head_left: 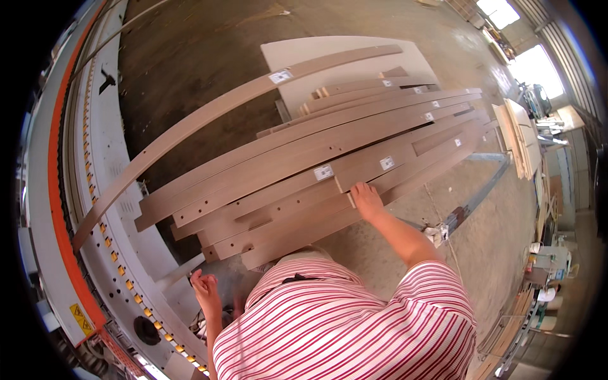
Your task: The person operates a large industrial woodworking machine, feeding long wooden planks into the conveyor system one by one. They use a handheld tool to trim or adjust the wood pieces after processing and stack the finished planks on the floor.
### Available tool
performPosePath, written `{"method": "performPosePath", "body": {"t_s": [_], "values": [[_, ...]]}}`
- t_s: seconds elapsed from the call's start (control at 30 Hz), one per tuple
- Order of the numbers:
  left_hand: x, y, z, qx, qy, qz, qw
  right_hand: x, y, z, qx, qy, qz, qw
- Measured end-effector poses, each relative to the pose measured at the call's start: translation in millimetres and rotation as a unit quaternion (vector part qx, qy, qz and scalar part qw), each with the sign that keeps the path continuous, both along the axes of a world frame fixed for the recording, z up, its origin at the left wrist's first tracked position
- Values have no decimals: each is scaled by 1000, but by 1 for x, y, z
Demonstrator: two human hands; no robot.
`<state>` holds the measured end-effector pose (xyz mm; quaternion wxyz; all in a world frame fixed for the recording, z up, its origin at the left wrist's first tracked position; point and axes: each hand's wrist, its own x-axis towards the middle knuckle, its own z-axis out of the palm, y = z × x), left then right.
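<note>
The right hand (366,197) lies palm down, fingers extended and loosely together, on the near end of a short brown laminated panel (405,155) in a stack of panels (304,183). Whether the fingers curl over the panel's end or only press on its face cannot be told. The short panel rests on top of the stack, near its middle, and bears a white label (387,163) close to the hand.

The left hand (206,291) is held low at the person's left side, fingers partly curled; it grips nothing that can be made out. It hangs just beside the rim of a grey machine bed (120,209) with a row of yellow rollers and an orange edge band (56,190).

One long narrow strip (190,123) lies apart from the stack, its near end resting on the machine bed. A white board (297,54) lies under the far end of the stack. The stack stands over a concrete floor (190,44).
</note>
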<state>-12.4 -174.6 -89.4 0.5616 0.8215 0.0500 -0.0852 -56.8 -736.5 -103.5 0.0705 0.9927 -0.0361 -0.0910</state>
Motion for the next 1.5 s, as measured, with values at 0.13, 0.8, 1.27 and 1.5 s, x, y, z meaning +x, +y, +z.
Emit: {"method": "performPosePath", "body": {"t_s": [0.13,0.8,1.27,1.5], "values": [[-10,-6,-12,-25,106,-29,994,-5,1,8,-43,69,25,996],[7,-65,81,-282,28,85,955,163,256,118,376,316,351,797],[11,202,74,-204,-88,534,815,116,120,74,233,409,122,874],[3,285,29,-217,-130,556,792,130,258,94,282,152,324,890]]}}
